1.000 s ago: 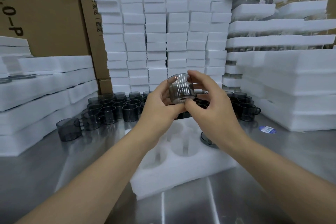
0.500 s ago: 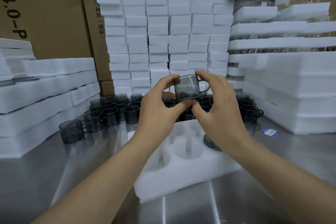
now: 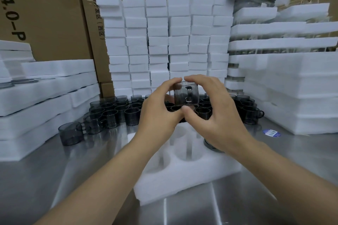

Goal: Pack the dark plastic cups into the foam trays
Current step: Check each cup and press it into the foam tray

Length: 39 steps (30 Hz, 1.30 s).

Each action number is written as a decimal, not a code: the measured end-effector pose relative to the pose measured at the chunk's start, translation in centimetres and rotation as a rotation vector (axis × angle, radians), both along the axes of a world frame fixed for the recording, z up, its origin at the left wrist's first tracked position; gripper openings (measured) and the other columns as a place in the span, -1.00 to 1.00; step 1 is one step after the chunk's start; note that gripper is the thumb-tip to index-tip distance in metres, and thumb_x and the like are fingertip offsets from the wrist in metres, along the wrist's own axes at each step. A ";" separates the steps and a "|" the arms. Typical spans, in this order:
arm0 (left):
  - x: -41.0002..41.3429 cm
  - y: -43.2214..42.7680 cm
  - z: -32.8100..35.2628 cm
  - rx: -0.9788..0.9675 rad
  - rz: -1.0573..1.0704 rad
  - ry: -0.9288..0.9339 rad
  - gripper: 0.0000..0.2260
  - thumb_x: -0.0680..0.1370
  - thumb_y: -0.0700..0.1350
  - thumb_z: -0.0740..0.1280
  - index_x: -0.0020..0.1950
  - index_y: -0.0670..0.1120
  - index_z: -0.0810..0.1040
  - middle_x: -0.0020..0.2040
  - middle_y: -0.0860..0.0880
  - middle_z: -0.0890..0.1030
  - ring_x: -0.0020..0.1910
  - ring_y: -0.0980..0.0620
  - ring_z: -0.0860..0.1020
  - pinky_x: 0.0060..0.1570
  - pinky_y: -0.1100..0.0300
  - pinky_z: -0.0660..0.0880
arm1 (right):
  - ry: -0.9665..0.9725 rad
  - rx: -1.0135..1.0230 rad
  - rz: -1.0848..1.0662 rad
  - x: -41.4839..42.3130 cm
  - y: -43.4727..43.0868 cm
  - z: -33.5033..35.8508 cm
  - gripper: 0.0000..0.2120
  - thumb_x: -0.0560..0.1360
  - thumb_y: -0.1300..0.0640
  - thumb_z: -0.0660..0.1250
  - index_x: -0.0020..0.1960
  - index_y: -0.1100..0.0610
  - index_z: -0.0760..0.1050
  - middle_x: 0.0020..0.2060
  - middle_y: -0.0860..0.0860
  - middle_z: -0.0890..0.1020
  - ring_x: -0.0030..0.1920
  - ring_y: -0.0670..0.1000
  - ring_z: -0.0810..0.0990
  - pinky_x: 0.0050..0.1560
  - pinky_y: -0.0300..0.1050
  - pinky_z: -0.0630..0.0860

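- Now pinching one dark plastic cup (image 3: 186, 95) with the left grip (image 3: 159, 113): thumb under the lower edge, forefinger curled over the top.
- Clasping the same cup from the other side with the right grip (image 3: 217, 120): fingers arched over the top, thumb beneath, meeting the left thumb tip.
- Holding it in the air between the two grips, well above the table (image 3: 256, 197), with the handle showing dark at the middle of its wall; cannot tell which end is up.
- Directly below both grips: a white foam tray (image 3: 192, 175) lying flat on the table, round pockets facing up.
- Under the right grip's wrist, at the tray's far edge: a dark round piece (image 3: 210, 145), mostly hidden.
- Just beyond the grips: a cluster of cups (image 3: 117, 113) standing close together on the table.
- Well left of the left grip: a lone cup (image 3: 70, 133), apart from the cluster.
- Far behind the grips: a wall of stacked foam blocks (image 3: 159, 42) in front of cardboard boxes (image 3: 51, 14).
- Off to either side: foam tray stacks, left (image 3: 45, 97) and right (image 3: 292, 87).
- Right of the right grip, on the table: a blue sticker (image 3: 271, 132).
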<state>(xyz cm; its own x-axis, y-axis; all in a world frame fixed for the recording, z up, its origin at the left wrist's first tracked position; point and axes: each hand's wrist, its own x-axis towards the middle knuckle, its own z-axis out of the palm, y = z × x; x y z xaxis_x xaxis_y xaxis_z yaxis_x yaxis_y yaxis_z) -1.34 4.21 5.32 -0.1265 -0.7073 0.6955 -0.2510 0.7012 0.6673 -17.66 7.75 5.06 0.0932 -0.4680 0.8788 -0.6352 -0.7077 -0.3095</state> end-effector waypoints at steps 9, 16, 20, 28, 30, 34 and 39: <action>-0.3 -0.2 0.0 0.097 -0.167 -0.056 -0.46 0.58 -0.09 0.57 0.53 0.07 0.51 0.20 0.12 0.72 0.20 0.08 0.67 0.31 0.07 0.57 | -0.541 0.512 0.312 -0.2 -0.4 1.2 -0.79 0.73 0.07 0.25 0.25 0.01 0.63 0.08 -0.05 0.76 0.11 0.00 0.75 0.23 0.21 0.64; 0.4 -0.8 -0.5 0.126 0.144 -0.251 -0.46 0.57 0.00 0.54 0.50 0.25 0.46 0.11 0.24 0.60 0.08 0.17 0.62 0.18 0.04 0.60 | -0.388 0.407 0.110 -1.8 -1.2 0.9 -0.88 0.55 0.05 0.53 -0.03 -0.04 0.58 -0.14 -0.05 0.70 -0.30 -0.11 0.62 -0.22 -0.17 0.53; 0.5 -0.9 -0.6 0.229 0.176 -0.358 -0.62 0.63 -0.22 0.28 0.33 0.18 0.61 0.05 0.19 0.64 0.07 0.06 0.63 0.21 -0.08 0.60 | -0.228 0.491 0.064 -2.9 -1.7 0.5 -0.86 0.51 0.13 0.52 -0.07 -0.05 0.57 -0.14 -0.05 0.72 -0.29 -0.18 0.63 -0.27 -0.31 0.46; 0.3 -0.6 0.0 0.367 0.033 -0.139 -0.68 0.65 -0.25 0.19 -0.05 0.04 0.70 -0.20 0.00 0.77 -0.26 0.08 0.68 -0.10 0.18 0.55 | -0.092 0.553 -0.024 -4.0 -2.4 -0.3 -0.89 0.50 0.02 0.51 -0.08 -0.07 0.57 -0.11 -0.10 0.69 -0.03 -0.16 0.68 -0.12 -0.16 0.51; 0.3 -0.3 0.3 0.375 -0.052 -0.087 -0.70 0.65 -0.27 0.20 -0.02 -0.02 0.71 -0.19 -0.06 0.78 -0.24 0.03 0.69 -0.11 0.24 0.59 | -0.073 0.569 0.017 -4.1 -2.4 -0.4 -0.75 0.49 -0.16 0.54 -0.10 -0.03 0.56 -0.26 -0.07 0.67 -0.24 -0.10 0.61 -0.21 -0.22 0.47; 0.2 0.2 0.4 0.356 -0.134 -0.203 -0.72 0.63 -0.27 0.23 0.06 -0.02 0.71 -0.17 -0.03 0.78 -0.22 0.11 0.71 -0.30 0.47 0.43 | -0.066 0.574 0.059 -4.1 -2.4 -0.5 -0.71 0.48 -0.16 0.57 -0.13 0.01 0.57 -0.23 -0.01 0.72 -0.24 0.05 0.62 -0.14 -0.12 0.50; 0.2 0.2 0.4 0.369 -0.170 -0.246 -0.89 0.63 -0.20 0.39 0.07 -0.04 0.69 -0.16 0.00 0.79 -0.20 0.13 0.73 -0.30 0.48 0.44 | -0.017 0.525 0.036 -4.1 -2.1 0.0 -0.79 0.46 -0.09 0.58 -0.14 0.00 0.62 -0.21 -0.06 0.74 -0.16 -0.04 0.71 -0.05 -0.07 0.62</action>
